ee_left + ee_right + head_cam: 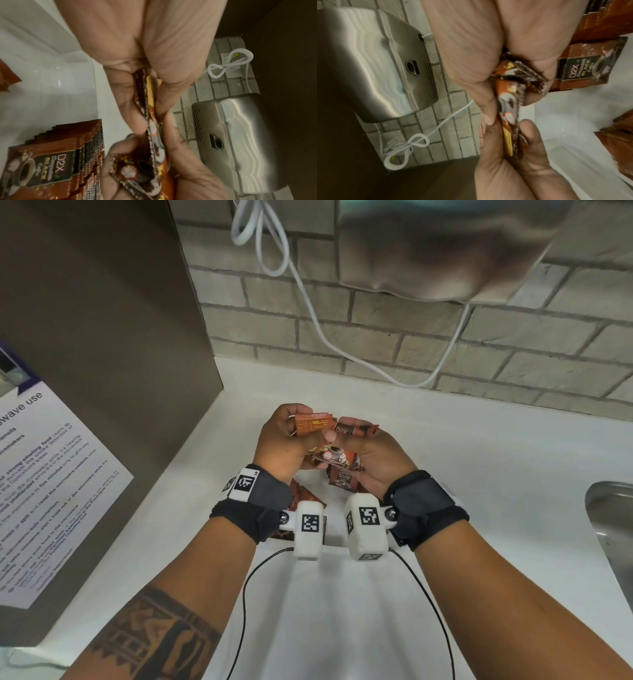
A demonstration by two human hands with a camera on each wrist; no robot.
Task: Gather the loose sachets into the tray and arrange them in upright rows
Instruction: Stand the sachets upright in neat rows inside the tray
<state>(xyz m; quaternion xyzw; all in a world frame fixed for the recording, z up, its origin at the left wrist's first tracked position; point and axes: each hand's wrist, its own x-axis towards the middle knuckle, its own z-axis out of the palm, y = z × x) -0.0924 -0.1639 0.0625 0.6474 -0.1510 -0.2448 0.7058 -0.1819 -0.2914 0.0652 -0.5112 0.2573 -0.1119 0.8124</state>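
Observation:
Both hands hold one bundle of brown and orange coffee sachets [320, 424] edge-on above the tray. My left hand [291, 422] pinches the bundle's left end between thumb and fingers. The right hand [346, 440] grips the right end. In the left wrist view the held sachets [150, 121] run between the two hands' fingers. A row of upright "D2X Black" sachets [51, 166] stands in the clear tray [60, 75], below the hands. The same row [583, 67] shows in the right wrist view. Wrists hide most of the tray in the head view.
White counter [479, 457] against a brick-tile wall. A steel wall-mounted unit [428, 251] hangs above, with a looped white cable [308, 302] trailing down. A steel sink [609, 525] lies at the right. A brown panel with a printed notice [51, 474] stands at the left.

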